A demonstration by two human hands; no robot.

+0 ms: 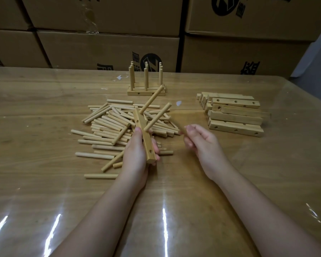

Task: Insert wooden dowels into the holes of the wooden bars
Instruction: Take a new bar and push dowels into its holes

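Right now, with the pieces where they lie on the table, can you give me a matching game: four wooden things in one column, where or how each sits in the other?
Things
1. held bar
2. loose dowels
3. empty bars
4. finished bars

States
a. standing at the far side, dowels upright
b. scattered flat in a central heap
c. gripped by the left hand, with two inserted dowels
d. stacked on the right, holes unfilled

Pairs: 1-c, 2-b, 3-d, 4-a

Dim; glare streaks; bowed edges
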